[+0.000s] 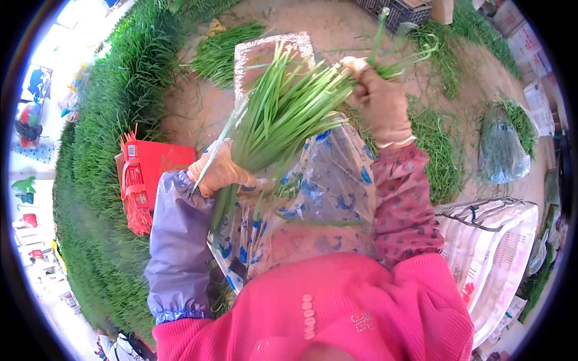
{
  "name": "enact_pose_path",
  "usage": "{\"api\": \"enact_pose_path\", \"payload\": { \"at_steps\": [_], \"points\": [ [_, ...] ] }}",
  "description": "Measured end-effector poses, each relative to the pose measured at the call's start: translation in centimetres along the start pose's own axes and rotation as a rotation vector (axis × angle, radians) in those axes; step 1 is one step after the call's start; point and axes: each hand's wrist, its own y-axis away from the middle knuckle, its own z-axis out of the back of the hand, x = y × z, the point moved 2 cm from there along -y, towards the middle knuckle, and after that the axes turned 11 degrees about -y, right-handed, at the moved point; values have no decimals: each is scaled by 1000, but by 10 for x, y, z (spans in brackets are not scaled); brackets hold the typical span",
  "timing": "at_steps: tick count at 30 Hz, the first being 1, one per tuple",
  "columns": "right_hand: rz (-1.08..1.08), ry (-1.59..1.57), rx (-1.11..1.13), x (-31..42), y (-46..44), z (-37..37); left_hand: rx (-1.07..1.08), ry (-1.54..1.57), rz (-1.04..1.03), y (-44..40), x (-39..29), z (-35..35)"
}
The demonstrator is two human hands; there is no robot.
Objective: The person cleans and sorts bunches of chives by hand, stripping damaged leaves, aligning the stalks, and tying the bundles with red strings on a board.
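Note:
My left hand [220, 168], in a pale work glove, is wrapped round a big bunch of green chives [274, 120]. The cut pale ends of the bunch point up and to the right, and its leaf tips hang below the hand. At those pale ends is my right hand [385, 105], in a brownish glove, its fingers closed on a few loose chive stalks [412, 60] that stick out beyond it. Its fingertips are partly blurred. Across my lap lies a clear plastic apron [331, 180] with blue prints.
Piled chives [120, 120] form a long bank on the left. Beside it stands a red box [159, 162] with red ties. Ahead are a worn board [262, 54] and a dark crate [400, 15]. A white-lined basket [490, 240] and a bagged bundle [506, 150] sit to the right.

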Motion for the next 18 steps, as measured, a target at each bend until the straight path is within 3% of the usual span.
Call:
{"api": "enact_pose_path", "payload": {
  "at_steps": [2, 5, 6, 8, 11, 13, 15, 16, 18],
  "points": [
    [78, -173, -130, 7, -3, 6, -56, -58, -70, 0, -9, 0],
    [194, -150, -78, 19, 1, -1, -211, -89, -162, 3, -29, 1],
    [197, -148, -80, 15, -4, 0, -244, -259, -162, 4, -32, 2],
    [616, 170, -81, 6, -15, 1, -273, -430, -166, 1, -29, 3],
    [542, 208, -162, -5, -25, 4, -191, -637, -73, -4, -31, 3],
    [503, 339, -126, 4, -35, 34, -285, -624, 235, 4, -44, 2],
    [49, -275, -578, -1, -54, 67, -295, -572, 174, -1, -14, -1],
    [50, -271, -577, 3, -50, 72, -314, -531, 109, -4, -19, 0],
    [106, 99, -309, 14, -38, 75, -297, -558, 152, -4, -32, 0]
  ]
}}
